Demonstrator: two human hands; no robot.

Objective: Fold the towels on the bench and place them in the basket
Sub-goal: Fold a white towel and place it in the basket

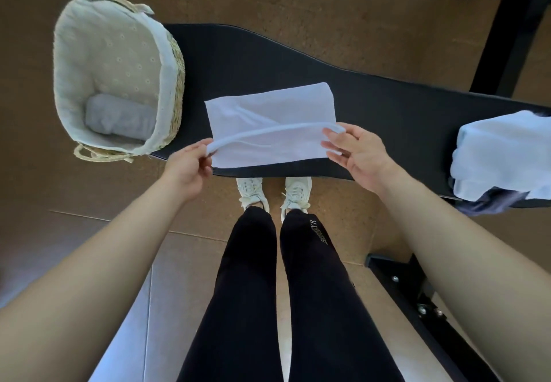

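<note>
A white towel (269, 113) lies flat on the black bench (387, 107), its near part lifted into a fold. My left hand (186, 170) pinches the left end of that raised fold. My right hand (357, 152) pinches the right end of the same fold. At the bench's left end stands a woven basket (176, 62) with a pale cloth lining. A folded grey towel (119, 117) rests on its bottom. More towels, light blue over a darker one, lie in a pile (501, 155) at the bench's right end.
The bench stands on a brown floor. A black metal frame (512, 23) rises at the far right, and another black frame part with bolts (411, 286) lies near my right leg. My white shoes (272, 193) are just under the bench's near edge.
</note>
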